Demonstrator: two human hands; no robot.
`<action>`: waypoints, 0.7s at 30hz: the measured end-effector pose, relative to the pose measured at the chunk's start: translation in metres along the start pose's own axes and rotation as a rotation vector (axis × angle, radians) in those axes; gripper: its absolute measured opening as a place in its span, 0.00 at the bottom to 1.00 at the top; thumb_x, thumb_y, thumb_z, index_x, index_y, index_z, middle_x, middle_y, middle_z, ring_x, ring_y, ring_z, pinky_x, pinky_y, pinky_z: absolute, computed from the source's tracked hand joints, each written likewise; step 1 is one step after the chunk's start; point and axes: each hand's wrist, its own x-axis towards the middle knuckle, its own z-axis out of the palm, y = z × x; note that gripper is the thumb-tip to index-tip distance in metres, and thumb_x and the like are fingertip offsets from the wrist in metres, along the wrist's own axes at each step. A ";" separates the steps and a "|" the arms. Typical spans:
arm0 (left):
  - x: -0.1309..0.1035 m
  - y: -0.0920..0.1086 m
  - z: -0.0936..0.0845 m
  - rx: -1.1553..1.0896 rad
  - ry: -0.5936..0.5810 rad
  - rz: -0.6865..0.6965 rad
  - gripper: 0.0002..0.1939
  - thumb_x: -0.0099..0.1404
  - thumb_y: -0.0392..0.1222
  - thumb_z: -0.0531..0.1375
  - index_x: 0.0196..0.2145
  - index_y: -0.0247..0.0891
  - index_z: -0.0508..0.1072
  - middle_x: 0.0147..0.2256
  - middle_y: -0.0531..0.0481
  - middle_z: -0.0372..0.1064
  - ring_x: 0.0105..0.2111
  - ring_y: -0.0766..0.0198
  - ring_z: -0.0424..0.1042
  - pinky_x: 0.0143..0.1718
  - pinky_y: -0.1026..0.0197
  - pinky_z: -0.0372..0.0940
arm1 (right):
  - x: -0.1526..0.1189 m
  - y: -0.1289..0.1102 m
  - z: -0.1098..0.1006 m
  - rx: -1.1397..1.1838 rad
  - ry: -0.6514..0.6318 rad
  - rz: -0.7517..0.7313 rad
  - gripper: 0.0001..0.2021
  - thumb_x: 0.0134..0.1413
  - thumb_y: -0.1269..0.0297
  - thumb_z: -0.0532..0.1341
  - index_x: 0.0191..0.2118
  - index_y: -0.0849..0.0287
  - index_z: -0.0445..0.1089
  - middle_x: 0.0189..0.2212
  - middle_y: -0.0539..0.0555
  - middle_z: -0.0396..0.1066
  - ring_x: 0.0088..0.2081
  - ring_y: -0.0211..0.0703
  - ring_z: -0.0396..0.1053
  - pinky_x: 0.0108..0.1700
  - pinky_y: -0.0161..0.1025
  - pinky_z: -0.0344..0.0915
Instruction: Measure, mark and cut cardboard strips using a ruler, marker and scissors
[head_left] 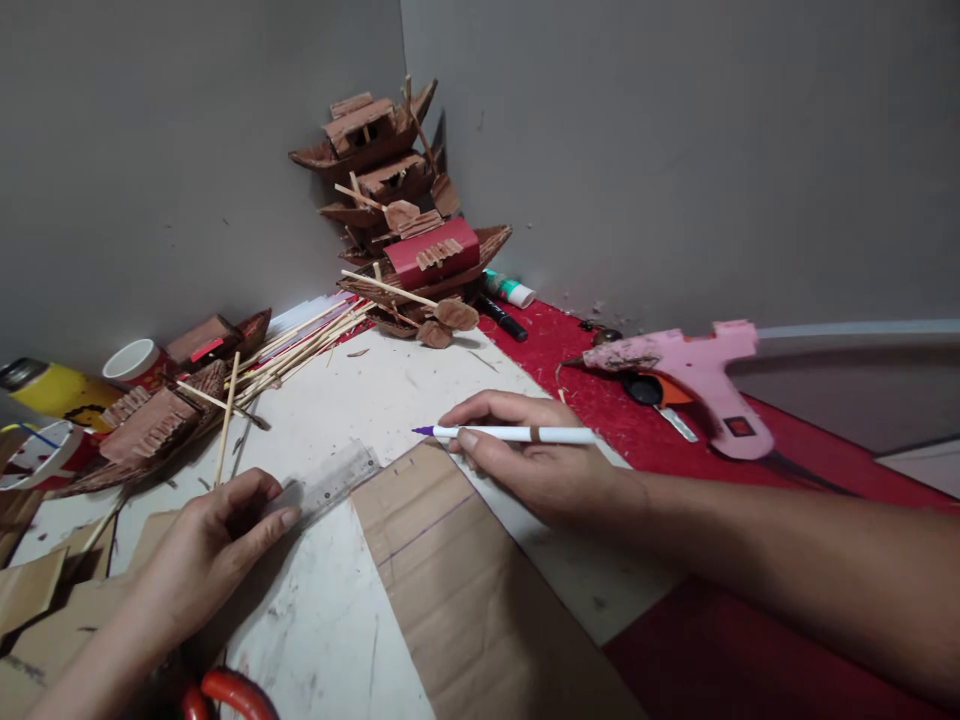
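My left hand [225, 545] pinches one end of a clear plastic ruler [339, 480] between thumb and fingers. The ruler's other end reaches toward the top left corner of a brown cardboard strip [457, 580]. On the strip are a purple line across its width and small marks near its top edge. In my right hand [525, 450] is a white marker pen [555, 435] with a purple tip pointing left, just above the cardboard's far edge. Whether the tip touches anything I cannot tell.
Stacked cardboard boats [435, 250] lean in the corner, with wooden sticks [315, 340] beside them. A pink glue gun [675, 365] lies on the red cloth at right. Red-handled scissors [236, 690] are at bottom left, near cups [135, 360] and cardboard scraps [67, 640].
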 end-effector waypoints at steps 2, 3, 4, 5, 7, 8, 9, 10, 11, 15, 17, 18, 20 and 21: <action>0.000 0.001 0.001 0.017 0.012 0.027 0.18 0.61 0.58 0.58 0.31 0.40 0.70 0.26 0.53 0.68 0.27 0.64 0.66 0.27 0.65 0.62 | -0.001 0.000 0.000 -0.008 0.005 0.009 0.09 0.51 0.66 0.58 0.35 0.61 0.74 0.29 0.53 0.76 0.25 0.38 0.68 0.26 0.32 0.62; 0.000 0.002 0.001 0.027 0.019 0.040 0.18 0.61 0.58 0.58 0.31 0.40 0.70 0.25 0.53 0.67 0.25 0.64 0.65 0.26 0.65 0.62 | -0.001 0.000 0.000 -0.011 0.007 0.013 0.09 0.50 0.66 0.58 0.35 0.61 0.74 0.29 0.53 0.76 0.25 0.38 0.68 0.26 0.32 0.62; 0.000 0.003 0.001 0.036 0.024 0.052 0.18 0.61 0.58 0.58 0.30 0.40 0.70 0.25 0.54 0.67 0.24 0.65 0.65 0.25 0.65 0.61 | -0.001 0.000 0.001 -0.015 0.008 0.017 0.09 0.50 0.66 0.58 0.35 0.61 0.74 0.29 0.53 0.76 0.26 0.38 0.68 0.26 0.32 0.63; -0.001 0.004 0.001 0.040 0.030 0.061 0.18 0.61 0.58 0.58 0.30 0.40 0.70 0.24 0.54 0.67 0.24 0.65 0.65 0.24 0.65 0.60 | -0.001 0.000 0.001 -0.020 0.007 0.019 0.09 0.50 0.67 0.58 0.35 0.61 0.74 0.29 0.53 0.76 0.26 0.38 0.69 0.26 0.32 0.63; -0.001 0.005 0.001 0.042 0.042 0.073 0.17 0.61 0.58 0.58 0.30 0.40 0.71 0.24 0.54 0.68 0.23 0.65 0.65 0.24 0.66 0.60 | -0.001 0.001 0.001 -0.024 0.003 0.024 0.09 0.50 0.66 0.58 0.35 0.61 0.74 0.29 0.54 0.76 0.26 0.39 0.69 0.25 0.32 0.63; -0.001 0.005 0.001 0.043 0.042 0.073 0.17 0.61 0.58 0.58 0.31 0.40 0.71 0.25 0.54 0.69 0.23 0.65 0.65 0.24 0.66 0.60 | -0.001 0.001 0.002 -0.024 0.002 0.028 0.09 0.50 0.66 0.58 0.35 0.61 0.74 0.29 0.54 0.76 0.26 0.39 0.69 0.25 0.32 0.63; -0.001 0.005 0.001 0.044 0.041 0.072 0.17 0.61 0.57 0.58 0.32 0.40 0.71 0.25 0.54 0.70 0.24 0.65 0.66 0.24 0.66 0.61 | -0.001 0.001 0.002 -0.025 -0.001 0.033 0.09 0.50 0.66 0.58 0.35 0.61 0.74 0.28 0.54 0.76 0.25 0.39 0.68 0.24 0.32 0.62; -0.001 0.005 0.001 0.044 0.040 0.071 0.17 0.61 0.57 0.59 0.32 0.39 0.71 0.26 0.53 0.70 0.24 0.65 0.66 0.24 0.66 0.61 | -0.001 0.002 0.002 -0.025 -0.002 0.040 0.10 0.50 0.65 0.58 0.35 0.61 0.74 0.27 0.54 0.75 0.25 0.39 0.68 0.24 0.33 0.62; -0.001 0.004 0.002 0.044 0.039 0.070 0.17 0.61 0.57 0.59 0.32 0.40 0.72 0.26 0.53 0.71 0.24 0.65 0.66 0.25 0.66 0.61 | -0.001 0.002 0.003 -0.024 -0.003 0.044 0.10 0.50 0.64 0.58 0.35 0.61 0.74 0.27 0.53 0.75 0.24 0.39 0.68 0.23 0.33 0.61; 0.002 0.005 0.004 0.046 0.038 0.081 0.16 0.61 0.56 0.59 0.31 0.40 0.71 0.25 0.54 0.70 0.23 0.65 0.66 0.24 0.66 0.61 | -0.001 0.002 0.002 -0.030 -0.014 0.034 0.09 0.50 0.64 0.58 0.35 0.60 0.74 0.26 0.53 0.75 0.24 0.39 0.68 0.24 0.33 0.61; 0.003 0.007 0.004 0.057 0.037 0.098 0.15 0.61 0.55 0.59 0.30 0.40 0.71 0.24 0.54 0.70 0.23 0.65 0.66 0.23 0.66 0.60 | -0.001 0.002 0.002 -0.028 -0.020 0.027 0.09 0.50 0.65 0.58 0.35 0.60 0.74 0.26 0.53 0.75 0.25 0.40 0.69 0.24 0.34 0.61; 0.003 0.008 0.004 0.063 0.037 0.106 0.15 0.62 0.54 0.58 0.29 0.40 0.70 0.24 0.54 0.70 0.23 0.65 0.66 0.23 0.66 0.59 | -0.001 0.002 0.002 -0.027 -0.020 0.030 0.09 0.50 0.65 0.58 0.35 0.60 0.74 0.26 0.53 0.75 0.25 0.40 0.69 0.24 0.34 0.61; 0.004 0.009 0.004 0.071 0.036 0.117 0.14 0.62 0.54 0.59 0.29 0.40 0.70 0.24 0.54 0.70 0.23 0.66 0.66 0.23 0.65 0.58 | -0.002 0.002 0.002 -0.030 -0.025 0.040 0.09 0.50 0.65 0.58 0.35 0.60 0.74 0.26 0.53 0.75 0.24 0.40 0.69 0.24 0.34 0.61; 0.003 0.010 0.004 0.073 0.037 0.118 0.14 0.62 0.54 0.59 0.30 0.40 0.70 0.24 0.54 0.70 0.22 0.66 0.66 0.23 0.65 0.58 | -0.002 0.002 0.002 -0.032 -0.028 0.045 0.09 0.50 0.66 0.57 0.35 0.60 0.73 0.26 0.53 0.75 0.24 0.40 0.69 0.24 0.34 0.61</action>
